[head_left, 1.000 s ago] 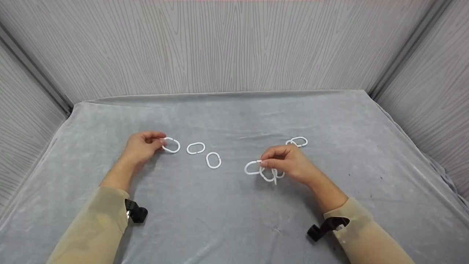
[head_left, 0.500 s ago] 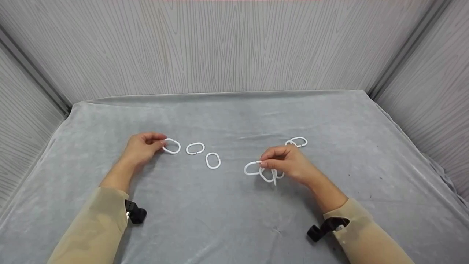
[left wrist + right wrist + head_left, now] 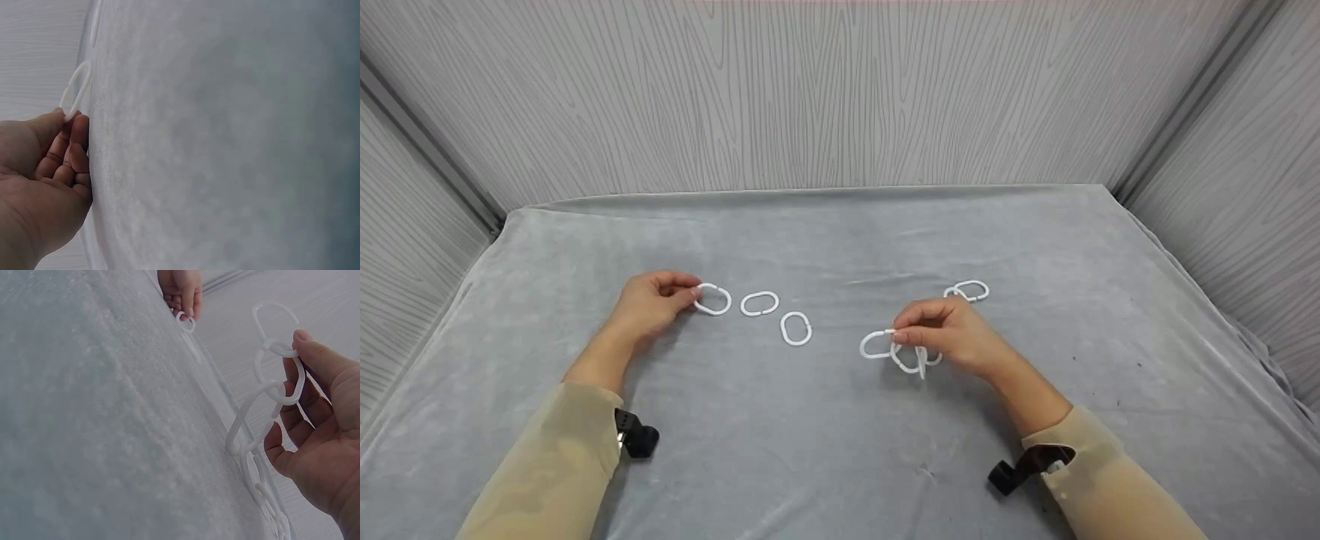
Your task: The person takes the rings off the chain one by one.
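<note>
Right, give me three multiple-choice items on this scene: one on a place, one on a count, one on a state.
1. Where does the left hand pinch a ring?
A. At the left end of the row of three loose rings
B. At the far right edge of the cloth
C. Against the back wall

2. How many loose rings lie untouched between the two hands?
A. None
B. Two
C. Five

3. What state are the rings in the right hand in?
A. Linked into a chain
C. Snapped into pieces
B. Stacked flat in a pile

Answers:
1 A: the pinched ring sits leftmost, beside the middle ring and the right ring on the grey cloth.
2 B: only those two lie free between the hands.
3 A: the right wrist view shows the chain of rings looped through one another.
</note>
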Tool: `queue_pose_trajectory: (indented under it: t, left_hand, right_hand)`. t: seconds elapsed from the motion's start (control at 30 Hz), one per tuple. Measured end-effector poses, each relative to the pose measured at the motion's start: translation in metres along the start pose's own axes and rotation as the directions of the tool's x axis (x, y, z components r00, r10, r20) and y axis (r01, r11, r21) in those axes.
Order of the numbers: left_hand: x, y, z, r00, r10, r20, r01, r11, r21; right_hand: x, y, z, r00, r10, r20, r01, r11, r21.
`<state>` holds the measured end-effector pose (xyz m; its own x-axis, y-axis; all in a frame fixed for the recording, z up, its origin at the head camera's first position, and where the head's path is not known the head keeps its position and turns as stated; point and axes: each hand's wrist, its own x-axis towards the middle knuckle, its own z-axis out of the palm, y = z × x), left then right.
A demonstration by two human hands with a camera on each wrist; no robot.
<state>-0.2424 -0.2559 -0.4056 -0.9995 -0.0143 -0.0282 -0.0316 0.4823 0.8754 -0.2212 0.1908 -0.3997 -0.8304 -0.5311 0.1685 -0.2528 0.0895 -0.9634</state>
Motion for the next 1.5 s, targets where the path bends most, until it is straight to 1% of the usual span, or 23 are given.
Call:
queue_pose_trajectory:
  t: [0.2, 0.37, 0.5, 0.6, 0.7, 0.77, 0.87, 0.93, 1.0, 1.07, 1.17, 1.23, 1.33, 1.4, 1.5]
  left_hand:
    - [0.0, 0.001, 0.0, 1.0, 0.012, 0.006, -0.012, 0.999, 0.051]
    - [-0.001, 0.001, -0.002, 1.0, 0.006, 0.015, -0.007, 0.996, 0.09]
    - [-0.002, 0.0, -0.005, 1.0, 0.006, 0.006, -0.006, 0.994, 0.11]
    - [-0.003, 0.0, -0.007, 1.0, 0.016, -0.017, -0.014, 0.993, 0.114]
    - [-0.005, 0.002, -0.009, 0.998, 0.029, -0.048, -0.025, 0.996, 0.09]
    - [-0.007, 0.006, -0.008, 0.996, 0.049, -0.078, -0.044, 0.997, 0.067]
    - [-0.01, 0.02, -0.004, 0.989, 0.087, -0.117, -0.084, 0.996, 0.026]
    - [-0.011, 0.031, 0.003, 0.982, 0.121, -0.144, -0.125, 0.992, -0.017]
    - [-0.013, 0.044, 0.011, 0.975, 0.158, -0.158, -0.17, 0.983, -0.068]
    - [-0.016, 0.057, 0.021, 0.966, 0.198, -0.167, -0.22, 0.967, -0.128]
    - [-0.022, 0.076, 0.039, 0.952, 0.258, -0.166, -0.289, 0.935, -0.206]
    - [-0.028, 0.088, 0.051, 0.945, 0.289, -0.155, -0.32, 0.915, -0.244]
    - [-0.038, 0.103, 0.07, 0.937, 0.325, -0.126, -0.348, 0.892, -0.29]
    - [-0.045, 0.11, 0.083, 0.932, 0.349, -0.095, -0.361, 0.877, -0.317]
    - [-0.052, 0.114, 0.102, 0.921, 0.386, -0.055, -0.379, 0.854, -0.356]
  right_hand:
    - [0.0, 0.0, 0.0, 1.0, 0.006, -0.003, -0.006, 1.0, -0.003]
    - [0.001, 0.001, 0.0, 1.0, 0.011, -0.006, -0.011, 1.0, -0.002]
    - [0.002, 0.001, 0.001, 1.0, 0.014, -0.009, -0.014, 1.0, 0.003]
    - [0.002, 0.002, 0.001, 1.0, 0.01, -0.008, -0.01, 1.0, 0.003]
    - [0.004, 0.004, 0.001, 1.0, -0.003, -0.001, 0.003, 1.0, 0.004]
    - [0.004, 0.004, 0.0, 1.0, -0.013, 0.001, 0.013, 1.0, 0.004]
    - [0.005, 0.004, -0.002, 1.0, -0.014, -0.003, 0.014, 1.0, 0.0]
    - [0.005, 0.003, -0.004, 1.0, -0.005, -0.01, 0.005, 1.0, -0.008]
    - [0.005, 0.003, -0.005, 1.0, 0.007, -0.016, -0.007, 1.0, -0.015]
    - [0.005, 0.003, -0.005, 1.0, 0.012, -0.021, -0.013, 1.0, -0.023]
    - [0.005, 0.003, -0.006, 0.999, 0.017, -0.034, -0.018, 1.0, -0.026]
    - [0.006, 0.003, -0.006, 0.999, 0.015, -0.047, -0.016, 1.0, -0.022]
    - [0.007, 0.003, -0.007, 0.998, 0.002, -0.069, -0.003, 1.0, -0.016]
    - [0.007, 0.004, -0.007, 0.997, -0.015, -0.08, 0.013, 1.0, -0.015]
    - [0.009, 0.004, -0.008, 0.995, -0.034, -0.097, 0.033, 0.999, -0.018]
